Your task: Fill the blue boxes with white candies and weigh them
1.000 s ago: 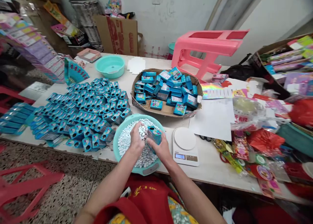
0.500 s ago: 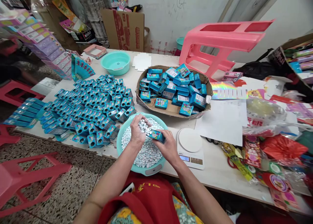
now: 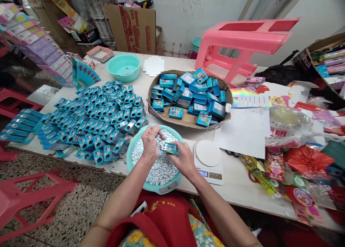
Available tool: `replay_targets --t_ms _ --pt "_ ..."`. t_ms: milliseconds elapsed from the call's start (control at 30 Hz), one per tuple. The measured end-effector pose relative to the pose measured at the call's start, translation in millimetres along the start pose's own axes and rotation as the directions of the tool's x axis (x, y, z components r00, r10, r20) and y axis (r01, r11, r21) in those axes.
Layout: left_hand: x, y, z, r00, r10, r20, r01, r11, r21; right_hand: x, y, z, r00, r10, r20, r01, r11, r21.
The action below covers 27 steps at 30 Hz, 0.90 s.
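Observation:
A teal basin (image 3: 130, 157) full of small pale candies (image 3: 159, 171) sits at the table's front edge. Above it, my right hand (image 3: 183, 159) is closed round a small blue candy box (image 3: 172, 149), which lies tilted with one end toward my left hand. My left hand (image 3: 151, 141) is curled over some of the white candies, right at the box's end. The fingers of my left hand partly hide the candies they hold. To the right of my right hand is a white kitchen scale (image 3: 208, 161) with its display lit.
Rows of blue boxes with round holes (image 3: 94, 114) cover the table's left. Behind the basin stands a cardboard tray (image 3: 164, 116) of closed blue boxes. An empty teal basin (image 3: 124, 67), an upturned pink stool (image 3: 239, 42) and wrapped goods (image 3: 307, 161) lie farther out.
My left fingers have drawn closer together over the candies at the box's end. The view has shifted slightly; the box stays in my right hand.

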<state>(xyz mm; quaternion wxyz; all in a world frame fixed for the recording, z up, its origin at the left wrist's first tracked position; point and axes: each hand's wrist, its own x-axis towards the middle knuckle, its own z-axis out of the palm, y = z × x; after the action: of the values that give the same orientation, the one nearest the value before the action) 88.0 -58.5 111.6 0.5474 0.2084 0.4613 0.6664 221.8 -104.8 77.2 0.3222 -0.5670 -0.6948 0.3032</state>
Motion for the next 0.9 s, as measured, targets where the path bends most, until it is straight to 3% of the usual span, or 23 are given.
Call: replay_targets --t_ms 733,900 --pt "-4.4 1.4 -11.8 0.999 0.053 0.005 -0.053 0.996 0.076 1.2 -13.8 3.7 1.0 -0.013 0.006 0.013 1.0 0.025" --pt "0.6 -3.9 -13.8 0.997 0.057 0.059 -0.063 0.994 0.091 1.4 -10.9 5.6 0.999 0.003 0.036 -0.004 1.0 0.021"
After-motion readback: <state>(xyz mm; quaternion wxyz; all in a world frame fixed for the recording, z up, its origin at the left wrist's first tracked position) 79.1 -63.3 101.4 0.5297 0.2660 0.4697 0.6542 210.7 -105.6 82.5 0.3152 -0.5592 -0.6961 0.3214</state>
